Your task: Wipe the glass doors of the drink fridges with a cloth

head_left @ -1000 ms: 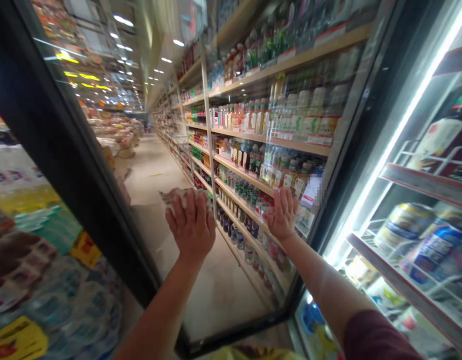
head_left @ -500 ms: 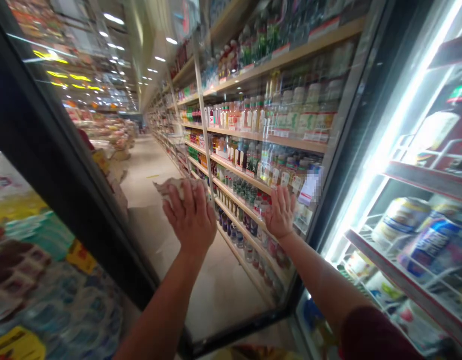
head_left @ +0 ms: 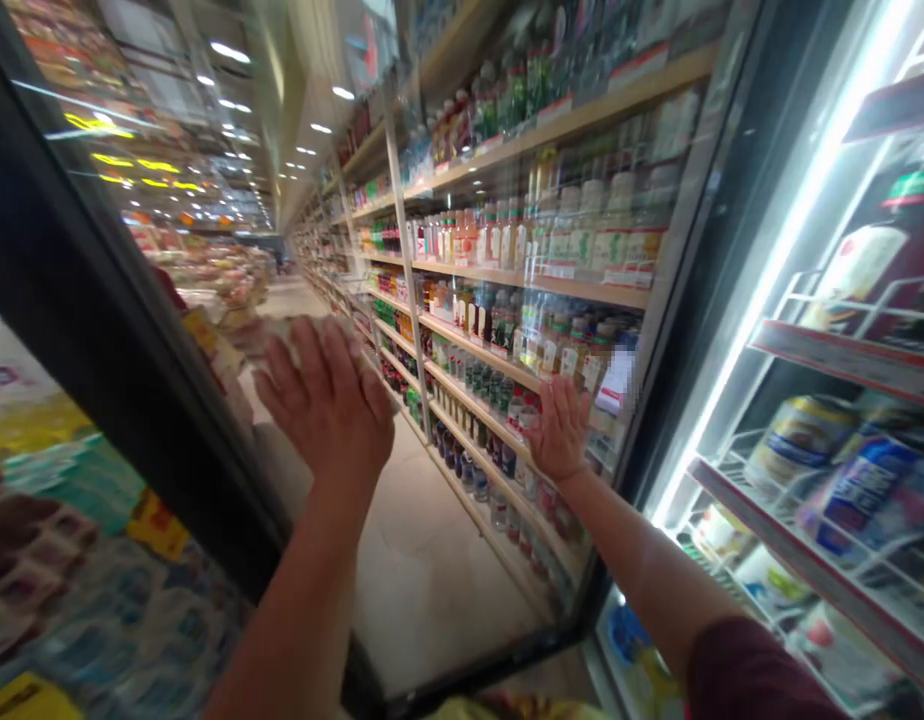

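My left hand presses a crumpled pale cloth against the glass door. Most of the cloth is hidden under the palm and fingers; a blurred edge shows past the fingertips. To the right, my right hand lies flat on the same glass, fingers stretched out, holding nothing. The door stands swung open, its dark frame running down the left side. Bottles on wooden shelves show in or through the glass, behind both hands.
On the right is a lit cooler with wire-fronted shelves, cans and a blue pack. Packaged goods with yellow signs are stacked at the left, beyond the door frame. A pale aisle floor shows through the glass.
My left hand has slid left and slightly up across the glass with the cloth under it. My right hand stays in nearly the same place.
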`<state>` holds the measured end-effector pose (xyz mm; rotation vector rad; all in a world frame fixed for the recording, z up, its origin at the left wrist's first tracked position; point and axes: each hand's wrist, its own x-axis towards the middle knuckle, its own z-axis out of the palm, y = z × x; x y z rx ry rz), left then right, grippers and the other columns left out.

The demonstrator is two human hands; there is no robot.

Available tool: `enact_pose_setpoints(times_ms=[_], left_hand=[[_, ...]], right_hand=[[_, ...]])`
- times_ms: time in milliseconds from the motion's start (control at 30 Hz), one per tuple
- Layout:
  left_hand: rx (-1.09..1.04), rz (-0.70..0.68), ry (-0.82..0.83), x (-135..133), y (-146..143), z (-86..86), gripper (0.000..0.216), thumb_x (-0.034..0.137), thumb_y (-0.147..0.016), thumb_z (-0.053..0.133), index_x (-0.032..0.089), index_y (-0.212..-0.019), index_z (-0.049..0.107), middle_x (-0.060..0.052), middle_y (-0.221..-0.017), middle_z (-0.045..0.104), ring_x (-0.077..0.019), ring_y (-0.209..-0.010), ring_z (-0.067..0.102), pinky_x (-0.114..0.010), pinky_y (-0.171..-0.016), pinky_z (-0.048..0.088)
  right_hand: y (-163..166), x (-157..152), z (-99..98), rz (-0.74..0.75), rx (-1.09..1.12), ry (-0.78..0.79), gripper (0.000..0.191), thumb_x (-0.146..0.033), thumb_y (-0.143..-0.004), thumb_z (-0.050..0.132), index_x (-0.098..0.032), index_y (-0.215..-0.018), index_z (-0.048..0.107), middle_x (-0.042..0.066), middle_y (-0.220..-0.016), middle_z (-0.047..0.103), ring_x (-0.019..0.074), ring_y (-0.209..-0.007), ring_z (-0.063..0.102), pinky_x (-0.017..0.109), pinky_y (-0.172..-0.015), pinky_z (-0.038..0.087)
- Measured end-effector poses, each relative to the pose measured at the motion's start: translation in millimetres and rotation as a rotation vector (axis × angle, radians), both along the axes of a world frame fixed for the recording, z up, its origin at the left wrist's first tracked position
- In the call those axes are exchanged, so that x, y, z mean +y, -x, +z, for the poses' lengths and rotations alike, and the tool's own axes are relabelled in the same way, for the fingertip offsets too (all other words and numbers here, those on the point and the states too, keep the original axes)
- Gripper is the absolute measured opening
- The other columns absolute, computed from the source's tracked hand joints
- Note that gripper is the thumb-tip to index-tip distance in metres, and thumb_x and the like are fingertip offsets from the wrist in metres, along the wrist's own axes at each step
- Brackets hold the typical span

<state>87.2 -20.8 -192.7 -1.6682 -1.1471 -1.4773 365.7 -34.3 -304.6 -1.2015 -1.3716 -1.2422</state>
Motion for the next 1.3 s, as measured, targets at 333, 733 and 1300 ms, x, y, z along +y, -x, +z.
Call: enact_pose_setpoints(times_ms=[333,733,1300], left_hand=[[0.476,-0.144,0.016,-18,-36,-97.1,0.061,0.027,-0.098,0.054,0.029,-0.156,0.035,-0.003,-0.157,0.043,-0.0226,-0.153,0.026,-0.045,-0.13,0.007],[0.467,-0.066,-0.002,-13,4,-168.0,0.067,0.022,-0.094,0.057,0.022,-0.157,0.034,-0.011,-0.16,0.037,-0.0291,-0.155,0.017,-0.052,-0.128,0.015],[0.512,-0.146,0.089,-25,1,-211.4,0.061,0.022,-0.094,0.06,0.029,-0.152,0.044,-0.006,-0.148,0.053,-0.0234,-0.147,0.038,-0.043,-0.13,0.013]], right_hand=[[-3,-2,2.7,0.018,-0.024,-0.014,0.068,-0.024,-0.098,0.043,-0.015,-0.162,0.02,0.017,-0.154,0.047,0.0274,-0.152,0.031,0.052,-0.125,0.024],[-3,-3,1.1,0.012,-0.019,0.001,0.067,-0.026,-0.098,0.041,-0.015,-0.161,0.023,0.016,-0.153,0.048,0.0263,-0.152,0.031,0.05,-0.126,0.022],[-5,-5,0.6,-0.014,-0.012,0.013,0.066,-0.027,-0.096,0.04,-0.014,-0.16,0.025,0.018,-0.155,0.044,0.0291,-0.152,0.031,0.053,-0.124,0.025]])
